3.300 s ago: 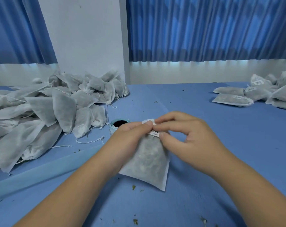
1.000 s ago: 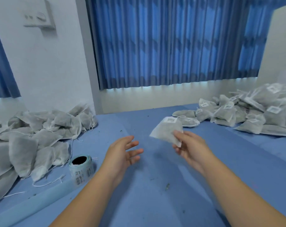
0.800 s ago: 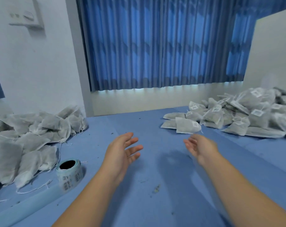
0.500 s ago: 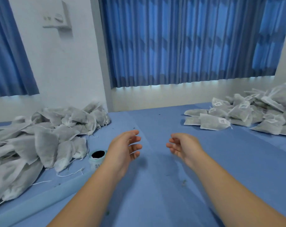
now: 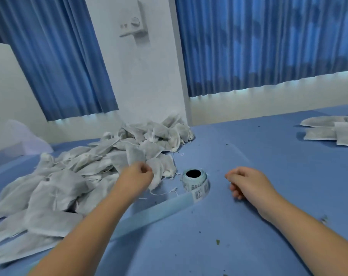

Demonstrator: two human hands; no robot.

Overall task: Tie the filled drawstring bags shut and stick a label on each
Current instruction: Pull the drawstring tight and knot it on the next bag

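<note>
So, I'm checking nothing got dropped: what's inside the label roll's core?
The label roll stands on end on the table; its core shows only a dark hollow, nothing sticking out. Its bottom is in shadow, so anything small there is hidden.

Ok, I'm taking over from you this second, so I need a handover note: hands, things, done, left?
Left hand pinches a drawstring bag at the near edge of the big pile on the left.
Right hand is loosely curled, empty, right of the label roll.
A few bags lie set apart at far right; no labels visible on them from here.
Left: tie and label the pinched bag, then the pile.
</note>
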